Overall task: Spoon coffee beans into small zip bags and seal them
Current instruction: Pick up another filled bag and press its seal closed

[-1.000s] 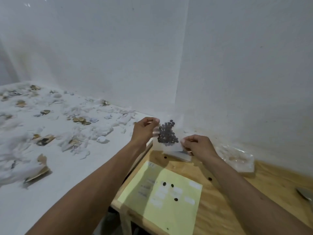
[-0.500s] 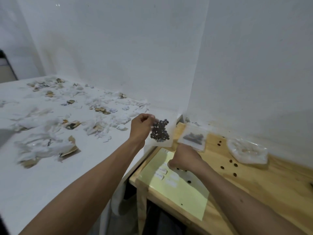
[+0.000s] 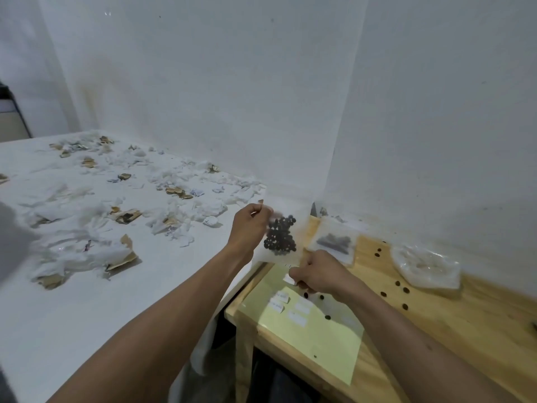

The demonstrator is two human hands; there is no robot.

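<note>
White walls back a wooden worktop (image 3: 479, 324) where your left hand (image 3: 250, 228) pinches the filled zip bag (image 3: 280, 237) aloft, so let your right hand (image 3: 319, 274), closed on a small white label (image 3: 289, 279), press it flat.

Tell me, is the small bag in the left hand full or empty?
Partly full: dark beans show through the small bag, held up by the left hand.

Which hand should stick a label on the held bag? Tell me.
Right. The right hand is already down at the white labels on the yellow sheet, pinching one, while the left hand holds the bean bag up.
</note>
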